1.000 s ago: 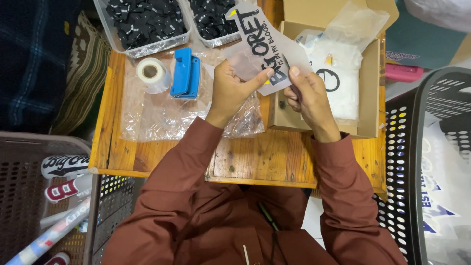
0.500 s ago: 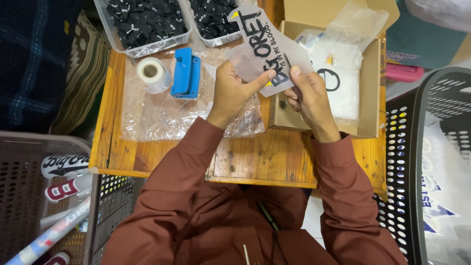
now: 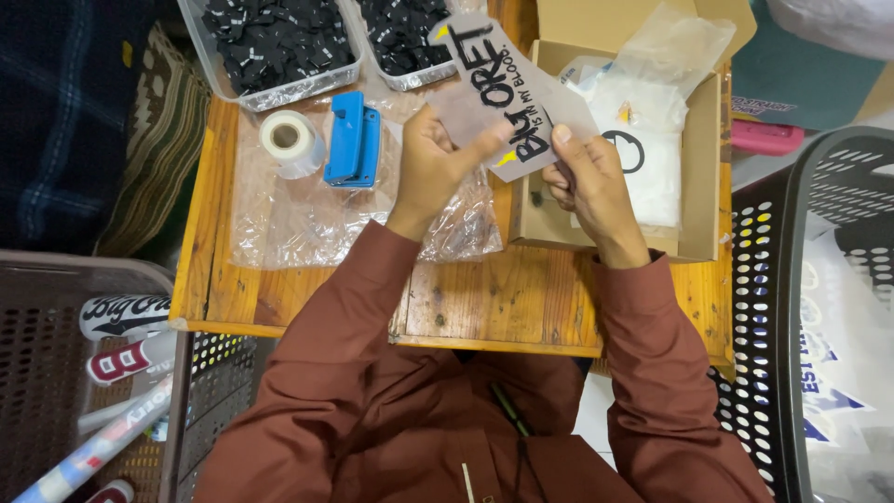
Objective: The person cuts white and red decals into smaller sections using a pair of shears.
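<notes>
Both hands hold one translucent film sheet (image 3: 507, 88) printed with black lettering and small yellow marks, raised above a small wooden table (image 3: 484, 303). My left hand (image 3: 438, 168) pinches the sheet's lower left edge with thumb and fingers. My right hand (image 3: 587, 177) grips its lower right edge. The sheet tilts up to the right, over the left wall of an open cardboard box (image 3: 698, 168). Rust-red sleeves cover both arms.
A blue hole punch (image 3: 352, 140) and a white tape roll (image 3: 291, 142) lie on crumpled clear plastic (image 3: 307, 219). Two clear trays (image 3: 279, 47) of small black pieces stand at the back. The box holds white bagged items. Perforated baskets (image 3: 792, 307) flank the table.
The hands have shifted slightly on the sheet; it stays held in much the same place.
</notes>
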